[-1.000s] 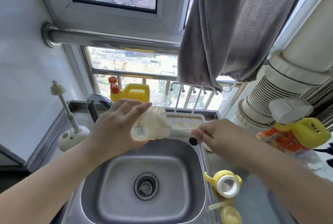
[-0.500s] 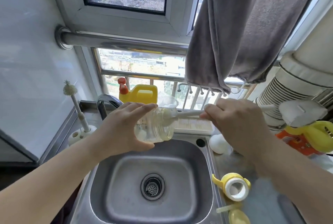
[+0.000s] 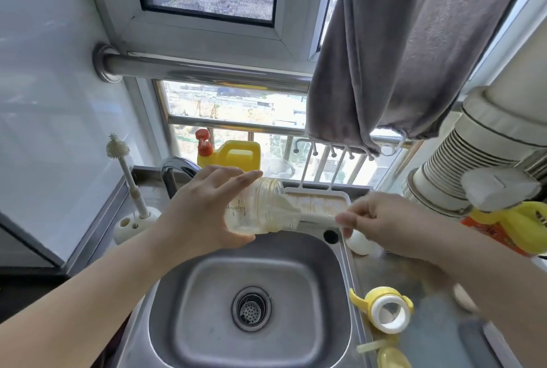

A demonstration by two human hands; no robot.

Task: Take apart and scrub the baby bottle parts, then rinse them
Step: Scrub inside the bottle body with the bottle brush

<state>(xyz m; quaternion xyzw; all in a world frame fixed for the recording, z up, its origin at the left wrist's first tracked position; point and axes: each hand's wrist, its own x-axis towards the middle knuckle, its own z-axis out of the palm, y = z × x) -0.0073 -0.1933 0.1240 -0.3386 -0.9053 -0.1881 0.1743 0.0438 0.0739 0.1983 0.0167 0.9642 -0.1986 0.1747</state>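
Gripping the clear baby bottle (image 3: 260, 208) on its side above the sink (image 3: 331, 273), the left hand (image 3: 204, 213) wraps its fingers round the body — mouth pointing toward the right hand (image 3: 381, 222), which pinches the white brush handle (image 3: 318, 217) running into the bottle. Below the right wrist lies the yellow handled collar (image 3: 384, 310) on the counter.

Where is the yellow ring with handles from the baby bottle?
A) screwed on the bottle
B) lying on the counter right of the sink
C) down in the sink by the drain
B: the yellow ring lies on the counter beside the sink, apart from the bottle held by the left hand.
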